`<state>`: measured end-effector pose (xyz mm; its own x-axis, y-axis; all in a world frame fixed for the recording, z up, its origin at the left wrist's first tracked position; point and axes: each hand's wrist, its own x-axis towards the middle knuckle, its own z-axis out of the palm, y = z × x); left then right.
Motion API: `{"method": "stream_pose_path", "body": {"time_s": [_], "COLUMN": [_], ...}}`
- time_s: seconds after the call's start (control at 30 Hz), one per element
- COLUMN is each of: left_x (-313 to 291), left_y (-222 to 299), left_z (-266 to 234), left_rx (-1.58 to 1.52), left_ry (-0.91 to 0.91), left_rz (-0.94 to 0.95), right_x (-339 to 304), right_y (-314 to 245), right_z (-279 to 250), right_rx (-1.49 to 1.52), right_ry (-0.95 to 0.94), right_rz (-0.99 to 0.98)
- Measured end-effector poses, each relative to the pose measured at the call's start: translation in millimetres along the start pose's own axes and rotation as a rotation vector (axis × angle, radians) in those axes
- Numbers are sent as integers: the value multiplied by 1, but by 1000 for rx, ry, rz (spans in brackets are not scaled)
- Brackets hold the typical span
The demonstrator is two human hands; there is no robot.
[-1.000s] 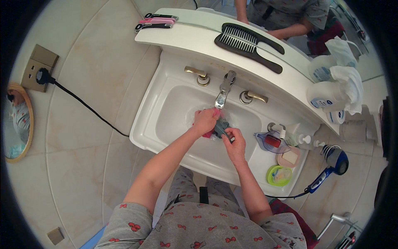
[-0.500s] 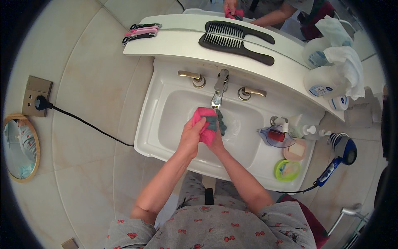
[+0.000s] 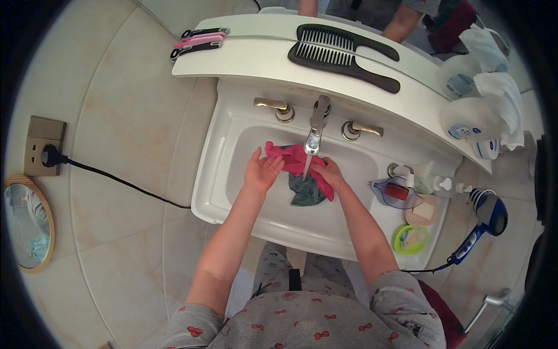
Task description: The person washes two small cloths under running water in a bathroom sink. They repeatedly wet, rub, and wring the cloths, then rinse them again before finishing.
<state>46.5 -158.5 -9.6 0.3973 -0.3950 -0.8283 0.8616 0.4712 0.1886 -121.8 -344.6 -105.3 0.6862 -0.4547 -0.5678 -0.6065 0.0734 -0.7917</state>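
Note:
A wet cloth, pink (image 3: 296, 155) and dark grey-green (image 3: 307, 191), lies spread in the white sink (image 3: 279, 224) under the faucet (image 3: 317, 125). Whether it is one two-coloured piece or two cloths, I cannot tell. A thin stream of water runs from the spout onto it. My left hand (image 3: 263, 172) is open, palm up and fingers spread, at the left edge of the pink part. On the other side my right hand (image 3: 328, 173) has its fingers closed on the pink part; some fingertips are hidden in the folds.
Brass handles (image 3: 274, 109) flank the faucet. On the sink's right ledge are a soap dish (image 3: 421, 210), a green bowl (image 3: 410, 239) and a red item (image 3: 396, 192) in a blue holder. A blue hair dryer (image 3: 482, 224) hangs beyond. A comb (image 3: 349, 67) lies on the shelf above.
The bunched cloth has gone from between both hands down into the sink and spread out. My left hand has let go and opened; my right hand has moved right. Running water now shows.

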Motion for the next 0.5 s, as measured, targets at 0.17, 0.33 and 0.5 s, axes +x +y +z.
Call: {"method": "stream_pose_path", "body": {"time_s": [0.17,0.33,0.5], "left_x": [10,32,30], "left_y": [-21,-28,-59], "left_z": [-41,-103,-117], "left_rx": [341,504,542], "left_ry": [43,208,254], "left_rz": [-19,-87,-82], "right_x": [-16,-28,-28], "right_y": [24,6,24], "right_z": [49,35,62], "right_rx": [-426,-808,-214], "right_ry": [300,-54,449], "right_rz": [-106,-314,-126]}}
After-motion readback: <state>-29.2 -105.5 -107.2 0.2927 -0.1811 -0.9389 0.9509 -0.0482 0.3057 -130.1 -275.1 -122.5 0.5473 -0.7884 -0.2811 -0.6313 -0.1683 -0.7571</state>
